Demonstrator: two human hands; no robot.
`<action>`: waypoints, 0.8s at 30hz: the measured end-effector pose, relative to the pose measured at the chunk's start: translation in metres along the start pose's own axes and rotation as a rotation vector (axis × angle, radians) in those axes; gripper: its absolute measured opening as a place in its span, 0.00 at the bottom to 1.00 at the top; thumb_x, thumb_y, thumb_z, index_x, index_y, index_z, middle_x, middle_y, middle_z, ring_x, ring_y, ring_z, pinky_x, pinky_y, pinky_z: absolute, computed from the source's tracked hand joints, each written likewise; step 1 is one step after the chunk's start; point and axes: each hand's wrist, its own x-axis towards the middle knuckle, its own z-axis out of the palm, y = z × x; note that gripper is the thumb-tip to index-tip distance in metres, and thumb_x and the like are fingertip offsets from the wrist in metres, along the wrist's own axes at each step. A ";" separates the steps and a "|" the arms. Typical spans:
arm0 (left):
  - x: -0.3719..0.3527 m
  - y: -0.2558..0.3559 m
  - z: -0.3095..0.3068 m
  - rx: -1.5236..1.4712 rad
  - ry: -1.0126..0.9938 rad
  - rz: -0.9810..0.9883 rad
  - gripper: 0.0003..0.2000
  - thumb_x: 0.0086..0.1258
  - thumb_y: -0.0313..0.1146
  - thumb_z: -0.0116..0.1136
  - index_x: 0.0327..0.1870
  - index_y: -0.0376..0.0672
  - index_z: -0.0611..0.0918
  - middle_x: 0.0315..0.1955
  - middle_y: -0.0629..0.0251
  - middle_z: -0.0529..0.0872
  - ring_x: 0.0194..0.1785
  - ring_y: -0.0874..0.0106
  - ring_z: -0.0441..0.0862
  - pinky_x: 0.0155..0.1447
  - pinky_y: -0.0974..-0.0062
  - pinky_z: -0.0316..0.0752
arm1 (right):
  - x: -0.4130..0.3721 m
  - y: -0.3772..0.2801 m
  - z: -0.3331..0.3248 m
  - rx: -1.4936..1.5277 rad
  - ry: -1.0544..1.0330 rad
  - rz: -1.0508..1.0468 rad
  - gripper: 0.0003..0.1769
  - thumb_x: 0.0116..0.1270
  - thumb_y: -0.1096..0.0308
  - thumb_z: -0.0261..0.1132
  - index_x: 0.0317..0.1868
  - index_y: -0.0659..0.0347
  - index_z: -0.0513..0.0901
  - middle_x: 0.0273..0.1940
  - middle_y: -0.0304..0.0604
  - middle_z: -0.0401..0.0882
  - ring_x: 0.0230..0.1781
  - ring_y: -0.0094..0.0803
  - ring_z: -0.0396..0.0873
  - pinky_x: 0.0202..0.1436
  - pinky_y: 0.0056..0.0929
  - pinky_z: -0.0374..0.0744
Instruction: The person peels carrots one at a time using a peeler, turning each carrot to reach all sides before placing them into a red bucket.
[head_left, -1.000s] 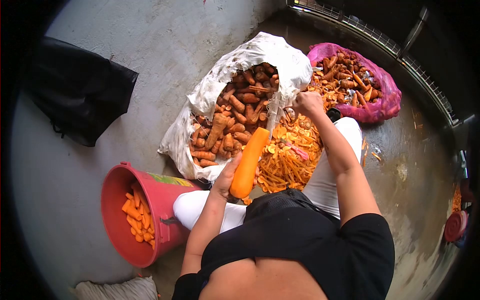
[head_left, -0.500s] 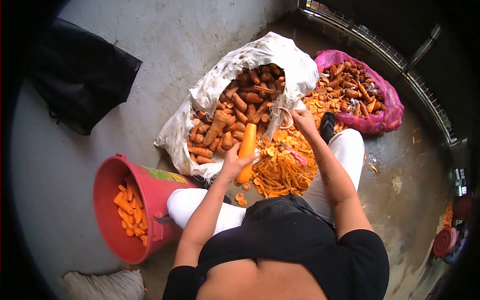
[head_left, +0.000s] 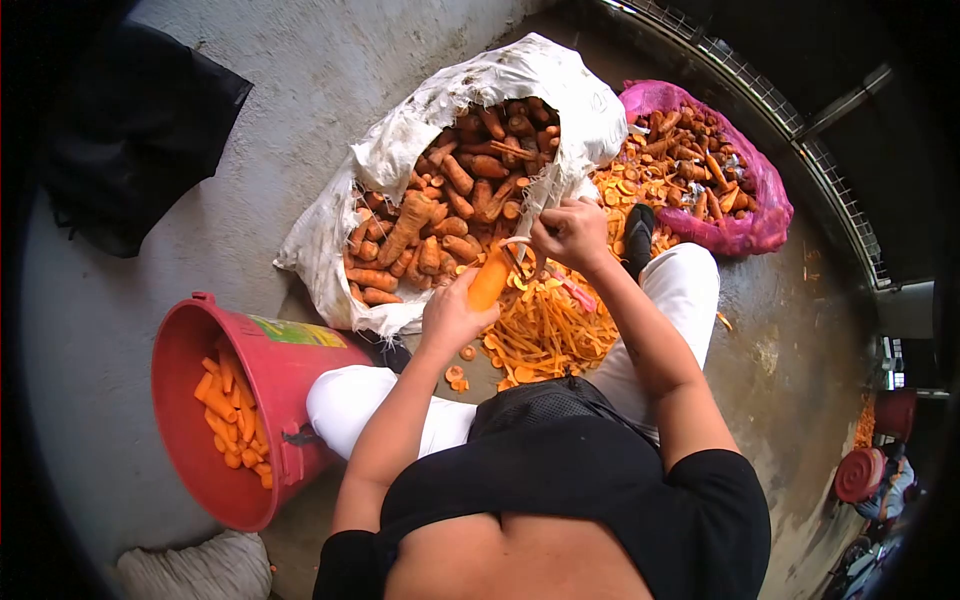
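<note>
My left hand (head_left: 455, 315) is wrapped round a peeled orange carrot (head_left: 489, 279), which slants up to the right. At its upper end a pale-handled peeler (head_left: 516, 245) touches the carrot, gripped in my right hand (head_left: 573, 234). Orange peelings (head_left: 555, 330) lie heaped on the floor beneath my hands. Just beyond, a white sack (head_left: 395, 142) lies open, full of unpeeled carrots (head_left: 405, 235).
A red bucket (head_left: 180, 440) with peeled carrots (head_left: 235, 405) leans at the left. A pink sack (head_left: 770, 205) of carrots and scraps stands upper right. Black cloth (head_left: 140, 130) hangs on the wall. A pale sack (head_left: 195, 568) lies lower left.
My right hand has moved left and brought the peeler onto the carrot's upper end. My left hand has turned further over the carrot. The whole view has shifted slightly.
</note>
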 end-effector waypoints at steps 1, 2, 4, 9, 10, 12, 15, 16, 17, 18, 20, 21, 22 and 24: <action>-0.001 -0.002 0.000 0.000 -0.016 0.004 0.26 0.51 0.43 0.66 0.53 0.45 0.78 0.30 0.52 0.86 0.37 0.52 0.83 0.44 0.58 0.76 | 0.003 0.001 0.002 -0.020 0.001 -0.025 0.15 0.56 0.54 0.67 0.15 0.48 0.81 0.12 0.36 0.70 0.15 0.30 0.70 0.25 0.33 0.70; -0.002 -0.003 0.000 0.000 -0.033 0.007 0.26 0.51 0.43 0.66 0.53 0.45 0.78 0.30 0.52 0.86 0.37 0.52 0.83 0.44 0.58 0.76 | 0.007 0.006 0.003 -0.015 -0.010 0.063 0.15 0.58 0.52 0.68 0.16 0.44 0.82 0.12 0.34 0.71 0.14 0.27 0.70 0.26 0.31 0.70; -0.006 0.001 -0.005 -0.004 -0.089 -0.066 0.28 0.50 0.44 0.66 0.54 0.44 0.77 0.35 0.52 0.85 0.41 0.53 0.83 0.47 0.60 0.76 | 0.000 0.070 0.029 -0.322 -0.067 0.309 0.18 0.56 0.42 0.66 0.22 0.46 0.86 0.16 0.37 0.77 0.18 0.34 0.76 0.26 0.32 0.72; -0.006 -0.031 0.010 -0.226 -0.007 -0.080 0.27 0.58 0.48 0.63 0.54 0.41 0.75 0.36 0.54 0.85 0.37 0.57 0.84 0.44 0.61 0.77 | -0.097 0.193 0.056 -0.104 -0.226 1.013 0.30 0.62 0.43 0.50 0.33 0.63 0.86 0.30 0.59 0.82 0.35 0.53 0.82 0.40 0.44 0.77; -0.001 -0.047 0.024 -0.382 0.015 -0.106 0.26 0.61 0.50 0.62 0.54 0.41 0.75 0.36 0.55 0.85 0.37 0.59 0.84 0.43 0.63 0.78 | -0.126 0.213 0.068 -0.080 -0.261 1.014 0.34 0.63 0.43 0.47 0.35 0.68 0.85 0.32 0.62 0.82 0.38 0.57 0.82 0.43 0.47 0.77; 0.004 -0.054 0.024 -0.784 -0.042 -0.308 0.25 0.67 0.52 0.58 0.54 0.40 0.74 0.35 0.57 0.83 0.36 0.63 0.84 0.41 0.66 0.79 | -0.148 0.198 0.086 -0.015 -0.326 1.312 0.35 0.66 0.41 0.45 0.33 0.67 0.85 0.30 0.59 0.83 0.38 0.52 0.83 0.44 0.45 0.77; 0.018 -0.044 0.011 -1.285 -0.196 -0.653 0.23 0.71 0.51 0.54 0.53 0.40 0.72 0.32 0.60 0.80 0.34 0.69 0.83 0.38 0.70 0.81 | -0.167 0.175 0.114 0.105 -0.507 1.338 0.36 0.63 0.33 0.48 0.37 0.57 0.88 0.27 0.55 0.83 0.35 0.47 0.83 0.47 0.40 0.77; 0.023 -0.045 0.014 -1.296 -0.173 -0.638 0.23 0.72 0.52 0.54 0.53 0.40 0.72 0.32 0.60 0.80 0.34 0.68 0.83 0.38 0.69 0.81 | -0.165 0.160 0.119 0.144 -0.505 1.371 0.36 0.62 0.32 0.49 0.37 0.57 0.88 0.28 0.55 0.84 0.36 0.46 0.83 0.48 0.40 0.77; 0.027 -0.046 0.017 -1.306 -0.148 -0.620 0.23 0.72 0.52 0.54 0.53 0.40 0.71 0.32 0.60 0.80 0.33 0.68 0.83 0.37 0.68 0.82 | -0.160 0.147 0.121 0.185 -0.501 1.401 0.37 0.61 0.30 0.50 0.38 0.56 0.89 0.30 0.54 0.84 0.38 0.45 0.83 0.49 0.39 0.76; 0.030 -0.045 0.020 -1.167 -0.051 -0.518 0.22 0.71 0.50 0.56 0.52 0.40 0.71 0.33 0.60 0.80 0.34 0.68 0.82 0.38 0.69 0.81 | -0.159 0.148 0.132 0.262 -0.502 1.392 0.39 0.58 0.28 0.53 0.38 0.59 0.88 0.32 0.55 0.84 0.42 0.44 0.82 0.50 0.40 0.75; 0.038 -0.042 0.025 -0.881 0.128 -0.310 0.22 0.69 0.48 0.60 0.48 0.38 0.71 0.33 0.60 0.81 0.36 0.69 0.82 0.39 0.70 0.79 | -0.159 0.152 0.145 0.207 -0.488 1.323 0.40 0.56 0.29 0.58 0.36 0.64 0.86 0.32 0.54 0.84 0.38 0.43 0.82 0.46 0.39 0.76; 0.042 -0.041 0.027 -0.735 0.210 -0.205 0.21 0.68 0.47 0.62 0.47 0.37 0.72 0.34 0.60 0.81 0.37 0.70 0.81 0.40 0.71 0.77 | -0.153 0.150 0.144 0.178 -0.479 1.290 0.41 0.55 0.29 0.60 0.35 0.66 0.86 0.32 0.53 0.84 0.36 0.43 0.82 0.44 0.39 0.76; 0.044 -0.042 0.026 -0.625 0.227 -0.207 0.23 0.63 0.44 0.67 0.47 0.37 0.71 0.35 0.56 0.83 0.38 0.65 0.82 0.42 0.69 0.76 | -0.146 0.151 0.144 0.176 -0.455 1.267 0.41 0.53 0.30 0.63 0.32 0.69 0.84 0.31 0.53 0.83 0.35 0.40 0.82 0.42 0.37 0.76; 0.046 -0.036 0.021 -0.469 0.207 -0.234 0.24 0.62 0.45 0.67 0.48 0.38 0.71 0.36 0.53 0.84 0.40 0.60 0.83 0.44 0.66 0.76 | -0.131 0.156 0.136 0.228 -0.518 1.223 0.40 0.53 0.31 0.65 0.32 0.70 0.82 0.29 0.53 0.82 0.34 0.39 0.82 0.41 0.36 0.76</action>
